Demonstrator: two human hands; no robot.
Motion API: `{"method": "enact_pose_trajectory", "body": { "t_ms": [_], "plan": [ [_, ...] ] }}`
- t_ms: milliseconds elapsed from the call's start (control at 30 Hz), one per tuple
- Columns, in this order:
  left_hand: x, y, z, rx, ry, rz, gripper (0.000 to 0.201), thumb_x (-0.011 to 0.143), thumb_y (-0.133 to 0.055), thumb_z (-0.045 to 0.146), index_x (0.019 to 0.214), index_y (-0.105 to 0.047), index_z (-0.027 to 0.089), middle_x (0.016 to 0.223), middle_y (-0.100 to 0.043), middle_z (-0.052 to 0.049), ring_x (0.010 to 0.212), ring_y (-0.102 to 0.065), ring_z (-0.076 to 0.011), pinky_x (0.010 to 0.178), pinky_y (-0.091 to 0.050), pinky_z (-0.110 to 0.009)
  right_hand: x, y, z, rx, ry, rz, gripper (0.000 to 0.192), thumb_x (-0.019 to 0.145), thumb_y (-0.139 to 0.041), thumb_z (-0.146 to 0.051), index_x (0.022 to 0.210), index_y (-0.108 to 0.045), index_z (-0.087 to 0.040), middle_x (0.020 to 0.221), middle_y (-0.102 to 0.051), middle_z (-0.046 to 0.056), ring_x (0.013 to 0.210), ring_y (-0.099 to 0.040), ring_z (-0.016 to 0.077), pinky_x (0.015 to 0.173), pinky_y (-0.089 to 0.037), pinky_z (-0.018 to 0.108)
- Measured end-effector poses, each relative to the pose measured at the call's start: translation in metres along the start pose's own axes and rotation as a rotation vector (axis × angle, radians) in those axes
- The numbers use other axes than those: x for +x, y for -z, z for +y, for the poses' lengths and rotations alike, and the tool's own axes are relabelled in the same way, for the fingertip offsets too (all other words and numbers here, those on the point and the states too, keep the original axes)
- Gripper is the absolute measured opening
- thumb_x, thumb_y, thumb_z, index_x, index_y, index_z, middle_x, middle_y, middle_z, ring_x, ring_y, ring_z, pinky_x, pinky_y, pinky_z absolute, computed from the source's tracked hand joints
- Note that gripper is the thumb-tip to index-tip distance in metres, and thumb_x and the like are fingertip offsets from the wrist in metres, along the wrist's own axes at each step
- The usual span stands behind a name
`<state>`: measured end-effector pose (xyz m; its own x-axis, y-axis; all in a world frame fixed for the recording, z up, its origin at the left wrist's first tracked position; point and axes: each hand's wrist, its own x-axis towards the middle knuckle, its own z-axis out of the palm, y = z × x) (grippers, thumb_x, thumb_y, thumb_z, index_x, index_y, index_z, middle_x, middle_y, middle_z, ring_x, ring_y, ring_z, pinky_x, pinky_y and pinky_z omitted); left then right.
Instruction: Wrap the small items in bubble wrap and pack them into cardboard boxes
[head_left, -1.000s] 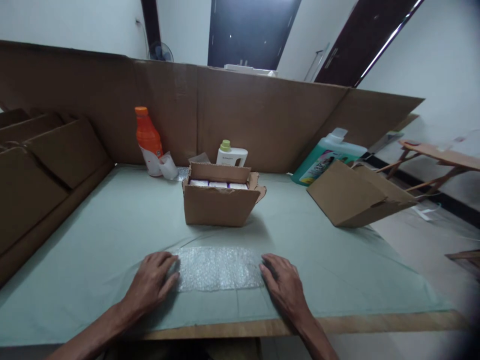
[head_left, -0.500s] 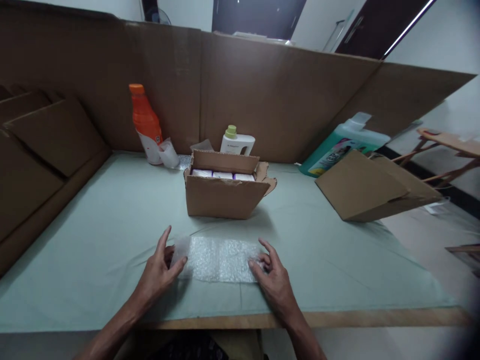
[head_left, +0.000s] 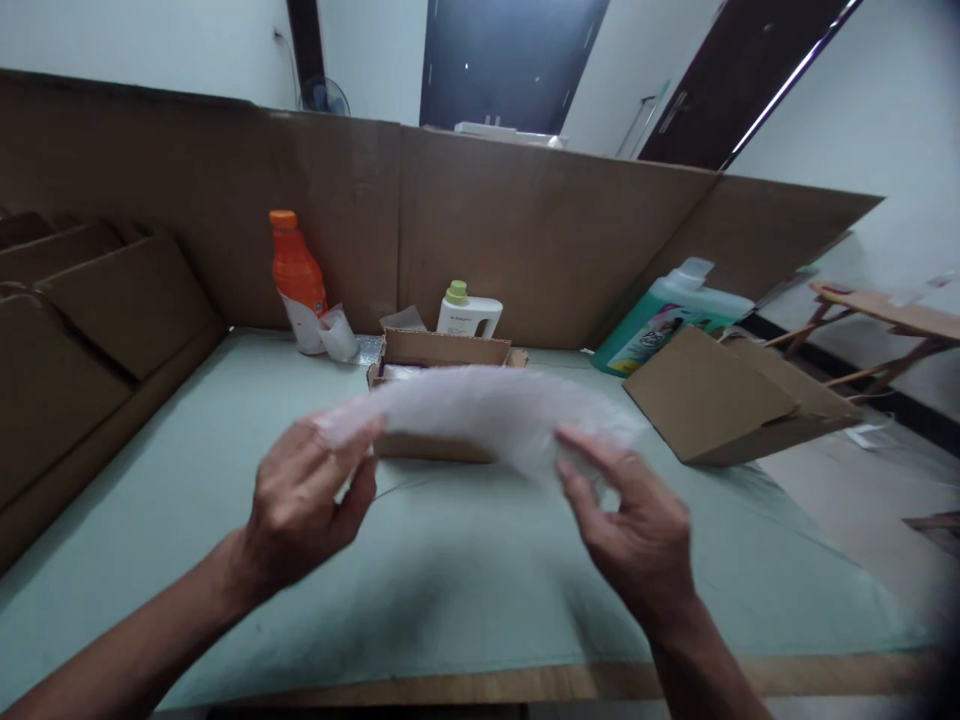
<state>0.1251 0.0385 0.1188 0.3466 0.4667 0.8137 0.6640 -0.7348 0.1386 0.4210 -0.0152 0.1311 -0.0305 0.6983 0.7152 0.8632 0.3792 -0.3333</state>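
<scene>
A sheet of clear bubble wrap [head_left: 480, 412] hangs in the air above the green table cover [head_left: 465, 560], blurred by motion. My left hand [head_left: 304, 500] pinches its left end and my right hand [head_left: 634, 520] pinches its right end. Behind the sheet stands a small open cardboard box [head_left: 442, 352], partly hidden by the wrap; its contents barely show.
An orange bottle [head_left: 296, 275], a white bottle with a green cap [head_left: 465, 312] and a green jug [head_left: 667, 315] stand along the cardboard wall [head_left: 525, 230]. A tipped cardboard box [head_left: 739, 395] lies at the right. Folded cardboard [head_left: 90, 330] is stacked at the left.
The bubble wrap lay flat on the table under my hands; both hands gripped its ends and lifted it up in front of the small box.
</scene>
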Motion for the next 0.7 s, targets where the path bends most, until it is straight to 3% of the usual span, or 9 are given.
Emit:
{"method": "enact_pose_trajectory", "body": {
  "t_ms": [67, 133, 167, 267, 333, 367, 567, 633, 700],
  "plan": [
    [0.031, -0.01, -0.016, 0.055, 0.084, 0.119, 0.04, 0.091, -0.056, 0.023, 0.131, -0.061, 0.022, 0.114, -0.072, -0.008, 0.108, -0.066, -0.0256, 0.098, -0.051, -0.043, 0.038, -0.001, 0.003, -0.042, 0.001, 0.179, 0.035, 0.093, -0.058, -0.023, 0.127, -0.066, -0.025, 0.122, -0.072, 0.008, 0.114, -0.066, 0.0255, 0.104, -0.049, 0.043],
    [0.059, -0.027, -0.034, 0.048, 0.148, -0.014, 0.038, 0.092, -0.049, 0.029, 0.124, -0.065, 0.016, 0.111, -0.073, -0.01, 0.108, -0.066, -0.0266, 0.097, -0.051, -0.043, 0.072, -0.011, 0.015, -0.019, -0.024, 0.09, 0.033, 0.093, -0.055, -0.025, 0.123, -0.068, -0.021, 0.122, -0.072, 0.009, 0.116, -0.065, 0.0259, 0.103, -0.048, 0.042],
    [0.071, -0.035, -0.043, 0.051, 0.181, -0.159, 0.037, 0.092, -0.047, 0.029, 0.116, -0.07, 0.014, 0.105, -0.074, -0.011, 0.102, -0.067, -0.0267, 0.092, -0.051, -0.041, 0.088, -0.017, 0.023, -0.005, -0.053, -0.045, 0.031, 0.092, -0.054, -0.026, 0.118, -0.07, -0.02, 0.119, -0.073, 0.008, 0.112, -0.067, 0.0255, 0.098, -0.05, 0.04],
    [0.105, -0.054, -0.064, 0.111, 0.28, -0.659, 0.036, 0.088, -0.043, 0.029, 0.08, -0.075, 0.014, 0.073, -0.071, -0.009, 0.075, -0.067, -0.0226, 0.07, -0.048, -0.032, 0.129, -0.034, 0.045, -0.063, -0.146, -0.617, 0.025, 0.086, -0.052, -0.021, 0.09, -0.076, -0.019, 0.089, -0.076, 0.004, 0.08, -0.069, 0.0201, 0.071, -0.05, 0.028],
    [0.122, -0.063, -0.071, 0.156, 0.307, -0.885, 0.038, 0.087, -0.044, 0.031, 0.064, -0.07, 0.016, 0.061, -0.064, -0.007, 0.063, -0.063, -0.02, 0.061, -0.042, -0.03, 0.148, -0.044, 0.053, -0.177, -0.13, -0.906, 0.023, 0.081, -0.052, -0.016, 0.072, -0.073, -0.02, 0.069, -0.07, 0.0, 0.063, -0.062, 0.0153, 0.058, -0.041, 0.024],
    [0.129, -0.067, -0.072, 0.17, 0.296, -0.952, 0.038, 0.086, -0.045, 0.032, 0.061, -0.069, 0.017, 0.06, -0.063, -0.007, 0.062, -0.062, -0.0202, 0.059, -0.04, -0.03, 0.154, -0.049, 0.054, -0.235, -0.098, -0.984, 0.022, 0.078, -0.053, -0.015, 0.066, -0.07, -0.02, 0.064, -0.066, -0.001, 0.058, -0.059, 0.0136, 0.055, -0.037, 0.024],
    [0.146, -0.092, -0.067, 0.133, 0.161, -1.117, 0.013, 0.07, -0.065, 0.024, 0.058, -0.067, 0.018, 0.063, -0.067, -0.009, 0.07, -0.066, -0.0263, 0.067, -0.044, -0.034, 0.164, -0.076, 0.055, -0.351, 0.016, -1.113, 0.023, 0.067, -0.061, -0.009, 0.047, -0.055, -0.02, 0.042, -0.05, -0.004, 0.04, -0.044, 0.0102, 0.047, -0.026, 0.025],
    [0.145, -0.091, -0.071, 0.085, 0.141, -1.153, 0.006, 0.068, -0.069, 0.025, 0.067, -0.072, 0.02, 0.068, -0.07, -0.008, 0.071, -0.066, -0.0256, 0.069, -0.045, -0.034, 0.162, -0.077, 0.06, -0.308, -0.012, -1.125, 0.02, 0.067, -0.064, -0.01, 0.05, -0.059, -0.021, 0.042, -0.051, -0.004, 0.038, -0.044, 0.0103, 0.047, -0.027, 0.025],
    [0.142, -0.079, -0.078, 0.045, 0.132, -1.166, 0.017, 0.072, -0.068, 0.029, 0.085, -0.076, 0.023, 0.081, -0.073, -0.007, 0.077, -0.067, -0.0251, 0.071, -0.046, -0.033, 0.161, -0.068, 0.064, -0.292, -0.009, -1.068, 0.014, 0.069, -0.065, -0.013, 0.06, -0.068, -0.023, 0.048, -0.058, -0.004, 0.043, -0.051, 0.0119, 0.049, -0.029, 0.025]
  ]
}}
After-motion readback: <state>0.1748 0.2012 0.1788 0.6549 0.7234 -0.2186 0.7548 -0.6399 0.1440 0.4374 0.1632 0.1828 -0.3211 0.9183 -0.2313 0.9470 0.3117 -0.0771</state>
